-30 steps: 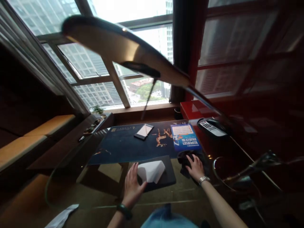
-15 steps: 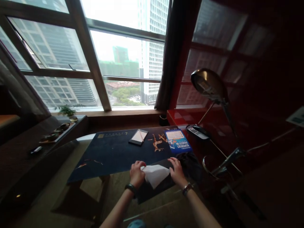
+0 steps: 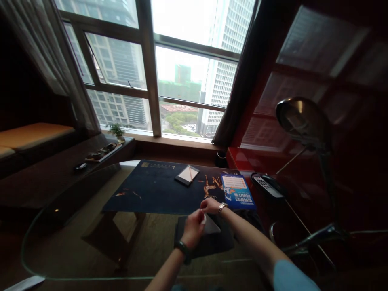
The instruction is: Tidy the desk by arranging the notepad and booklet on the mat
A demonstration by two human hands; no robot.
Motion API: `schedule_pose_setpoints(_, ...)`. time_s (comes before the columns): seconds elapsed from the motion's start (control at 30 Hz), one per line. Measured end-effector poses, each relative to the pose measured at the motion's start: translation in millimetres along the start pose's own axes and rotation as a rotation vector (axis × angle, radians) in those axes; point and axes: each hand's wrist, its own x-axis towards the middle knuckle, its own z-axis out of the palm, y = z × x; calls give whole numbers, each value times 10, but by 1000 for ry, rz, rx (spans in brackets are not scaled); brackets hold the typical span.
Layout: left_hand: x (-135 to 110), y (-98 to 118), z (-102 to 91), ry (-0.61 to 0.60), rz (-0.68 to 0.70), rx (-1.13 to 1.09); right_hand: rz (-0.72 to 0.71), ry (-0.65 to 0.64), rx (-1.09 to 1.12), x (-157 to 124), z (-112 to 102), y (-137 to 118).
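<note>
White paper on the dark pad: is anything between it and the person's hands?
Nothing visible does. The left hand and right hand are both at the white paper, which lies over the dark pad on the glass table. The left hand hides the paper's near edge.

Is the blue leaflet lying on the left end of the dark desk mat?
No, the blue leaflet lies at the right end of the dark desk mat, beside the telephone.
</note>
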Motion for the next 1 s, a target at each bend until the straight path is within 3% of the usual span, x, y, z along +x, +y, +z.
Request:
schedule_pose_setpoints(0.13, -294, 19, 650, -114, 21, -12, -46, -106, 69, -92, -78, 167)
schedule_pose_setpoints(0.2, -331, -5, 792, -147, 16, -25, -59, -124, 148, -222, -88, 257)
schedule_pose_setpoints(0.27, -324, -29, 803, -168, 26, -52, -64, -106, 222, -379, -52, 331)
schedule_pose_setpoints(0.4, -321, -47, 626, -163, 24, -74, -68, 3, 247, -634, 142, 398)
schedule_pose_setpoints(0.53, -447, -46, 364, -150, 12, -38, -57, 139, 108, -709, 312, 387)
schedule_pose_setpoints(0.63, -525, -71, 147, 22, 0, 201, -68, 192, 2, -718, 365, 377)
schedule_pose_setpoints(0.7, -516, -106, 21, 66, -34, 429, -93, 210, -50, -725, 392, 370)
schedule_pose_setpoints(0.8, -442, -167, -132, -9, -86, 591, -140, 224, -117, -734, 442, 334)
schedule_pose_setpoints(1.0, -522, -298, -333, -37, -97, 625, -202, 309, -132, -833, 461, 398)
